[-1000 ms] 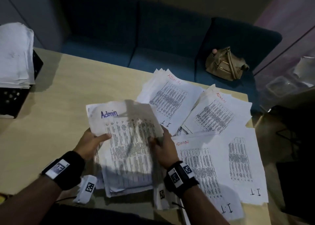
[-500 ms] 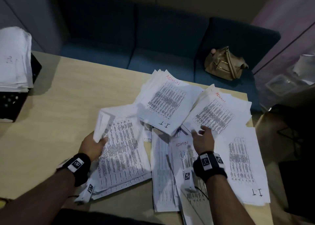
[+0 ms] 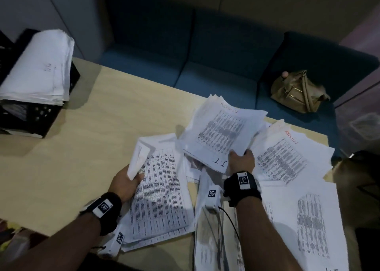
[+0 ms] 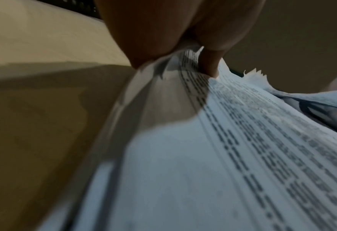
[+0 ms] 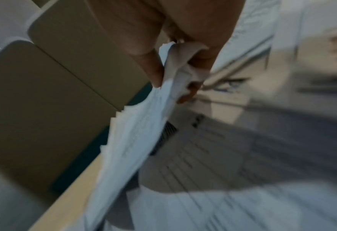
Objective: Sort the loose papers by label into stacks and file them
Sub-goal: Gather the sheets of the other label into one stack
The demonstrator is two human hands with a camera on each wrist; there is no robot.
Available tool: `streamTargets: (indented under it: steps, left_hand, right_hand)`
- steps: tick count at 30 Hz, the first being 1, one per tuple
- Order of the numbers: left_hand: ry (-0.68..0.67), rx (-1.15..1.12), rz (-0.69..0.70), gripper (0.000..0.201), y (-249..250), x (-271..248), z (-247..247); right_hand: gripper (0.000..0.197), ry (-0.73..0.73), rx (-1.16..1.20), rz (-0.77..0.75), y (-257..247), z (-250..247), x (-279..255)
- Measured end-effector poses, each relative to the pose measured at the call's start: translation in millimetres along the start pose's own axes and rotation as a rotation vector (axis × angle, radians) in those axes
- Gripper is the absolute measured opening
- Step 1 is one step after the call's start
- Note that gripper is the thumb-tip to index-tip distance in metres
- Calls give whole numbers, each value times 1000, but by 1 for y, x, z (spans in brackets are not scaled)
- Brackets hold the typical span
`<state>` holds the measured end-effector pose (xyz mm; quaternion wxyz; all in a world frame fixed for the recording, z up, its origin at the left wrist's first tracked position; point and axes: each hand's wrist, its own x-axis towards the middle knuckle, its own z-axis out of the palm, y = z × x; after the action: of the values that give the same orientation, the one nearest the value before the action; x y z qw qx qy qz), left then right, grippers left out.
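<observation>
Your left hand (image 3: 125, 181) pinches the curled edge of a printed stack (image 3: 160, 190) lying on the tabletop (image 3: 82, 147). Your right hand (image 3: 241, 163) grips a raised bundle (image 3: 222, 135) marked ADMIN and I.T above the scattered sheets.

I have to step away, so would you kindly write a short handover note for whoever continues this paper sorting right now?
Left hand: grips the left edge of the near paper stack, which lies on the table.
Right hand: pinches the near corner of a raised bundle marked I.T and ADMIN.
Elsewhere: more loose sheets marked ADMIN lie spread at right; a black tray at far left holds a paper pile.
Done: some gathering.
Left: sort the spread sheets by label, then file the stacks.
</observation>
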<state>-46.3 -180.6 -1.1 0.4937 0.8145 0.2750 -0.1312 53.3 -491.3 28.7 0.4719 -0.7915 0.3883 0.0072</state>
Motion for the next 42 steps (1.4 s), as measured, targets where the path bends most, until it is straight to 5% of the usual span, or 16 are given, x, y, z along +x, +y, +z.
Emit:
streamTargets:
  steps: [4,7,15,20,28,32,34,37,40,42]
  left_hand:
    - [13,9,-19,47,-3,1,-3]
    - [22,19,-18,46,-4,0,-4]
    - [20,-7,-39,46,0,1,-4]
    - [39,-174,-30,25,16,4,-8]
    - [-67,-376,-20,16,35,3,-7]
    - [-59,-444,-47,50,36,-3,-4]
    - [-88,-391,-26,63,33,-11,-4]
    - [-78,-174,67,55,28,-19,-3]
    - [-33,-272,-18,35,23,-16,-14]
    - [-115,-433,-87,40,19,-16,-25]
  right_hand:
    - [28,56,157,-224,-4,-42,-9]
    - [34,88,131,-285,3,-74,-15]
    - [22,166,-107,-124,61,-113,-17]
    - [18,258,155,-130,68,-129,-22]
    - [20,-51,116,-329,62,-68,-75]
    - [24,-277,-20,-280,65,-15,-108]
    - [31,-352,-84,-294,66,3,-119]
    - [41,-467,-139,-325,61,18,-131]
    - [64,-437,-77,-337,52,24,-133]
    - [70,-407,-34,-313,37,21,-131]
